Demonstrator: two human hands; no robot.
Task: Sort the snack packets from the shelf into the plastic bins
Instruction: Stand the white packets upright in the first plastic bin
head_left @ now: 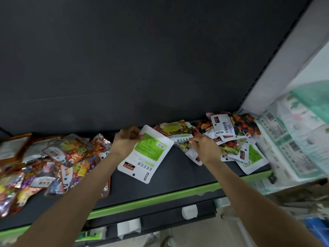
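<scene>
Snack packets: left hand (127, 138) pinches green-white packet (146, 154); right hand (203, 147) fingers grip heap (231, 138) at 3 o'clock. Neighbouring packets may drag off shelf (178, 177).

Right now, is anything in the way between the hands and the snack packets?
No. The left hand already holds the white and green packet, and the right hand is on a packet in the pile. No plastic bin can be made out, so that path can't be judged.
</scene>
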